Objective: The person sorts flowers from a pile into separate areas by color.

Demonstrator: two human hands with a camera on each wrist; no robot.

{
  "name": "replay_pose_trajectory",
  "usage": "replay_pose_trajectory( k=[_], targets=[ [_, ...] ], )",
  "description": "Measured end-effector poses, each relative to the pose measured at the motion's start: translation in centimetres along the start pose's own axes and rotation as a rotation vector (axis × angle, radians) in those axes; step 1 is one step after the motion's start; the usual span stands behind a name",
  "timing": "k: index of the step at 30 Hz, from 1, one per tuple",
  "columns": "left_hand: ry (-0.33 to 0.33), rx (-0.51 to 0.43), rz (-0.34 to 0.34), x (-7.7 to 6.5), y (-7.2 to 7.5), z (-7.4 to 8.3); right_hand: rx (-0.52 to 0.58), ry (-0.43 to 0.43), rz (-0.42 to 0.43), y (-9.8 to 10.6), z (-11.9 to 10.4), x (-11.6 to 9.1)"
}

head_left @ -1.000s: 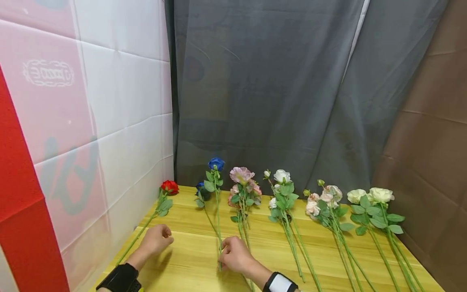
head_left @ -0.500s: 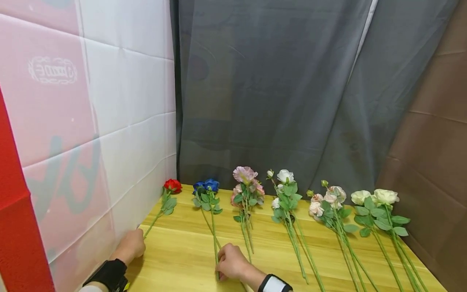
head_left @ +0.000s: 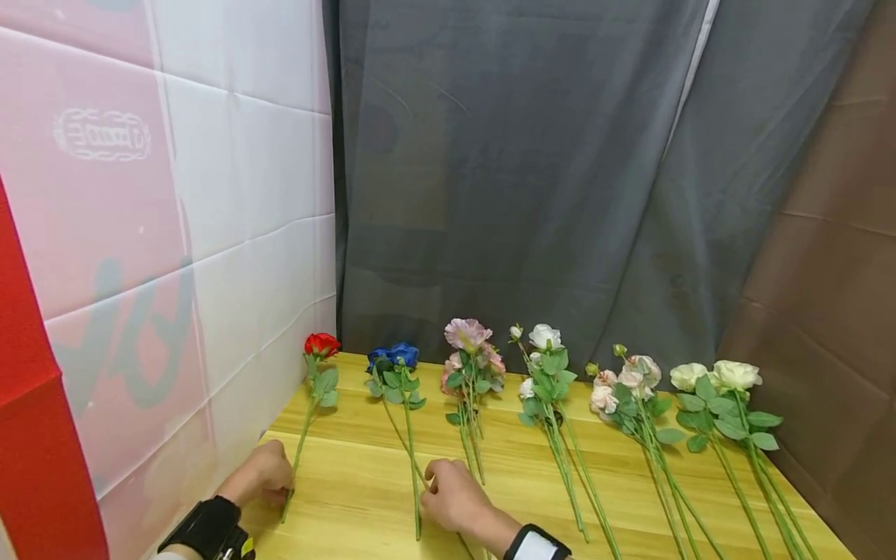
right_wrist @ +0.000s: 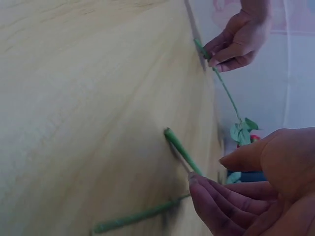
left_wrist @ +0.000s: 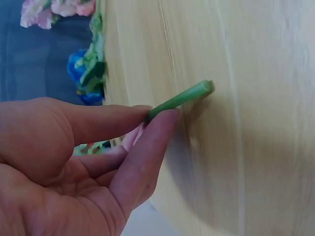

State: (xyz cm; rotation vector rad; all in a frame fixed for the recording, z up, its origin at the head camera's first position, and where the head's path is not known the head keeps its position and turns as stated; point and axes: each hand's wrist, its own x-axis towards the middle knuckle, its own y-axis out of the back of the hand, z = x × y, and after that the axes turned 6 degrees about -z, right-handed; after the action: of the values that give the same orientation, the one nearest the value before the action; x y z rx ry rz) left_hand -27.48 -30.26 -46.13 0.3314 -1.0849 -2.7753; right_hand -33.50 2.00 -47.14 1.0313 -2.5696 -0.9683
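At the left, a red rose point(head_left: 321, 344) lies with its stem toward me. My left hand point(head_left: 262, 472) pinches that stem near its cut end; in the left wrist view, thumb and forefinger point(left_wrist: 152, 142) meet on the green stem point(left_wrist: 184, 98), whose tip pokes out beyond them. Two blue roses point(head_left: 402, 355) lie to the right of it, their stems crossing. Beside these stems is my right hand point(head_left: 456, 498). In the right wrist view its thumb point(right_wrist: 246, 160) stands apart from its fingers, and the fingertips are right at a blue rose's stem point(right_wrist: 182, 150).
Further right on the wooden table point(head_left: 350, 498) lie pink flowers point(head_left: 467, 334), white roses point(head_left: 544, 337), blush flowers point(head_left: 633, 377) and cream roses point(head_left: 736, 376), stems toward me. A white wall sheet point(head_left: 259, 194) borders the left, a grey curtain point(head_left: 504, 171) the back.
The right hand lowered the raised blue rose beside the other and loosened from its stem. The left hand moved left, took the red rose's stem and swung its end rightward.
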Motion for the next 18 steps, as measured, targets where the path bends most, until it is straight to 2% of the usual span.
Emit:
replay_pose_trajectory(
  k=[6,11,15,18],
  targets=[
    [-0.024,-0.107,-0.019,-0.7,-1.9,2.0,-0.11,0.017,0.04,1.8,-0.4,-0.8],
    [-0.009,-0.201,-0.064,-0.7,-4.3,4.1,-0.112,-0.013,0.033,2.4,0.0,-1.3],
    [0.008,-0.204,-0.088,-0.7,-5.9,4.4,-0.115,-0.011,0.027,2.3,0.3,-1.8],
    [0.002,-0.176,-0.101,-0.7,-6.3,4.0,-0.115,-0.001,0.018,2.5,0.3,-2.4]
  ],
)
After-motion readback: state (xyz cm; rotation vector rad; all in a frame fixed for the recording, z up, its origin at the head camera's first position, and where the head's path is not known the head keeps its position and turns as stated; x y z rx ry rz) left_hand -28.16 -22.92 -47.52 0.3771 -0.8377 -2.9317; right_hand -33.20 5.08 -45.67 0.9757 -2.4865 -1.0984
